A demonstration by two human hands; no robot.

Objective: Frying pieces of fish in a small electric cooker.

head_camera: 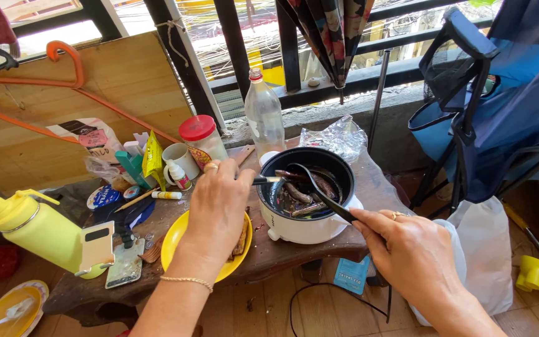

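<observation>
Head view: fish point(307, 198) in black-lined cooker pot point(307, 215), right hand point(400, 244) w/ ladle point(319, 193).

There is a single view, from a camera worn on the person's head, looking steeply down and forward over both forearms. It sits close: the arms enter from the bottom edge and fill the lower middle of the frame. The worn wooden tabletop point(269, 249) takes the centre, with the small white electric cooking pot with a black inner bowl point(304, 218) near the middle. The view faces a barred window point(238, 37) along the top edge. A folded blue fabric chair point(506, 93) fills the upper right, and plank floor shows at the bottom.
</observation>
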